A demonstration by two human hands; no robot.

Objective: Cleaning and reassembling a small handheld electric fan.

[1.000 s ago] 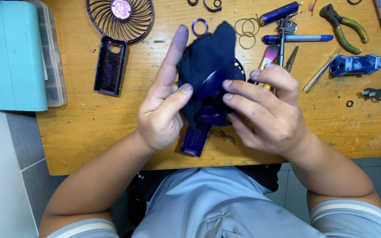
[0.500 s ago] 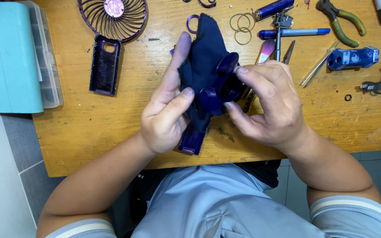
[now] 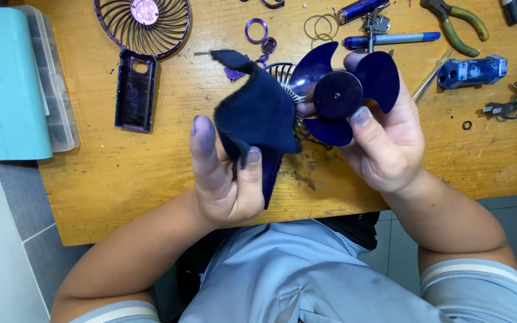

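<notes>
A worn wooden desk (image 3: 151, 173) stretches in front of me, scattered with small parts and tools, with grey floor tiles showing past its near edge. Above the middle of it my right hand (image 3: 384, 140) holds up a dark purple fan blade (image 3: 345, 90): my fingertips curl around the round hub from below and behind, the thumb pressed to the hub's lower edge, so the hand is closed firmly on the blade with its vanes spreading out past my fingers. Just to the left of it, and touching or overlapping the blade's left vane, my left hand (image 3: 225, 173) pinches a dark blue cloth (image 3: 255, 110) between thumb and a bent finger; the forefinger stands out straight and free, its tip stained purple, and the cloth rises from the grip in a loose peak. Under the cloth a dark purple handle piece (image 3: 269, 176) points down toward me; whether the left hand also holds it I cannot tell. Behind the two hands a wire fan grille (image 3: 285, 75) lies on the desk, mostly hidden. Farther out to the left lies a dark back cover (image 3: 134, 90), and above it another round purple grille (image 3: 145, 24). A teal box (image 3: 10, 84) sits at the left edge. To the right lie a blue pen (image 3: 390, 39), green-handled pliers (image 3: 459, 18) and a blue motor housing (image 3: 471, 70), all well apart from my hands.
</notes>
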